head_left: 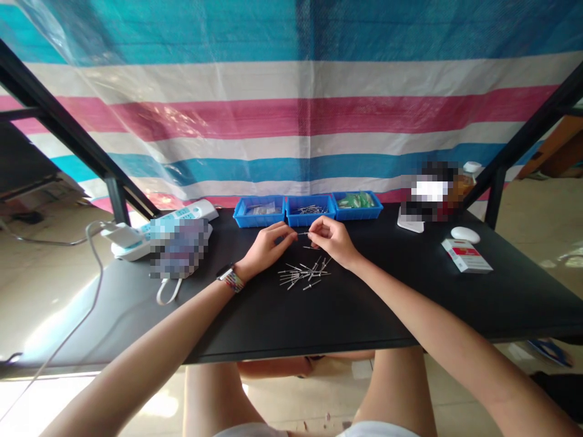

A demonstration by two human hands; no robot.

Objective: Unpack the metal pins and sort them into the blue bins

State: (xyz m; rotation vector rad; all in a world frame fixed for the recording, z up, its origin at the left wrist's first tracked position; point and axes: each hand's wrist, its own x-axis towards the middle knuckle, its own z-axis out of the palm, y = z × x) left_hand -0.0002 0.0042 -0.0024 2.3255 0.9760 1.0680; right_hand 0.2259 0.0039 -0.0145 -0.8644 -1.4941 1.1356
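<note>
Both hands meet over the black table point(410, 303), just in front of the blue trays. My left hand point(266, 246) and my right hand point(330, 238) each pinch one end of a thin metal pin point(303, 233) held level between them. A loose pile of several similar pins point(304, 274) lies on the table just below my hands. One more pin point(311, 247) lies by my right thumb. My left wrist wears a woven bracelet point(233, 280).
Three blue trays stand at the back: one with a clear bag point(259, 210), one with pins point(310, 210), one with green parts point(357, 203). A white power strip point(182, 217) and cable lie at left. A small box point(465, 255), a white mouse point(465, 234) and a bottle point(465, 178) are at right.
</note>
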